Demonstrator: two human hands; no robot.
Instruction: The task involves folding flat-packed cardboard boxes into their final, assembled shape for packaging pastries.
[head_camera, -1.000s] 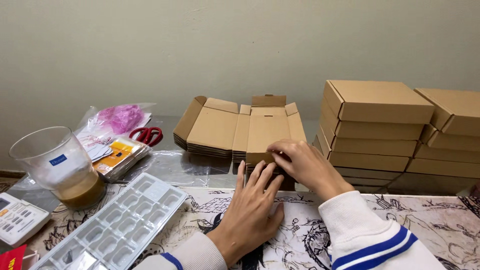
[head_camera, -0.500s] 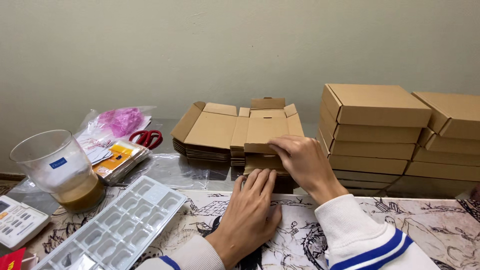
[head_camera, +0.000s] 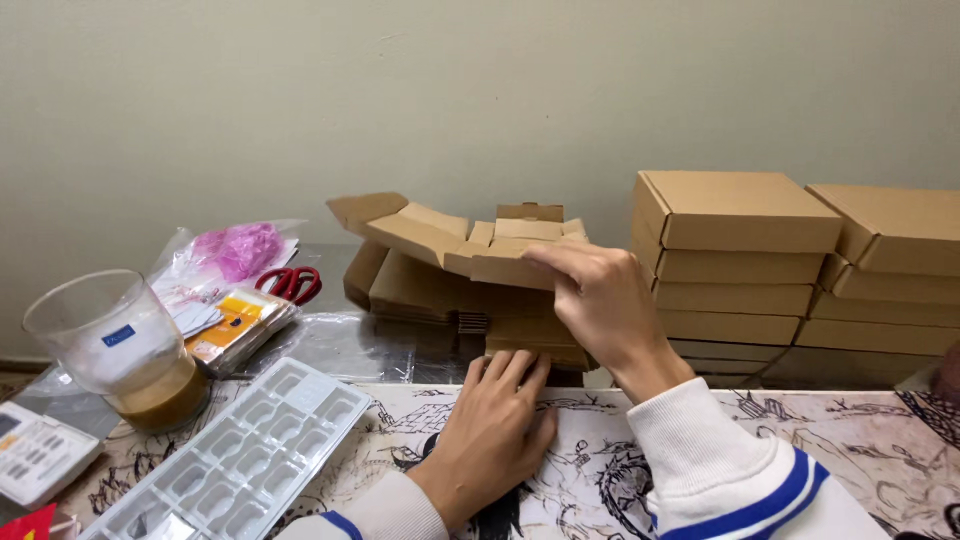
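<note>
Taking the pile of flat cardboard blanks (head_camera: 440, 290) at the back of the desk (head_camera: 860, 440) as the mark: far to its left, at the desk's near-left edge, lies a pale keypad device (head_camera: 35, 455), and beside that stands a clear plastic cup (head_camera: 120, 345) with brown liquid in its bottom. In front of the cup, a clear compartment tray (head_camera: 235, 455) runs slantwise toward the near edge. Behind the cup, left of the pile, sit a packet with an orange card (head_camera: 235, 325), a clear bag of pink stuff (head_camera: 235, 250) and red-handled scissors (head_camera: 292, 283) — all crowded close together. The left hand (head_camera: 495, 430) lies open and flat, fingers together, palm down on the printed desk mat (head_camera: 800, 450) just in front of the pile, its fingertips touching the pile's near edge. Above it the right hand (head_camera: 600, 300) is closed on the near edge of one unfolded cardboard box blank (head_camera: 455, 240), thumb beneath and fingers on top, holding it lifted clear of the pile and tilted, its flaps spread toward the left. Right of the pile, stacks of folded cardboard boxes (head_camera: 740, 250) stand close by — the open room lies on the mat to the right of both hands.
</note>
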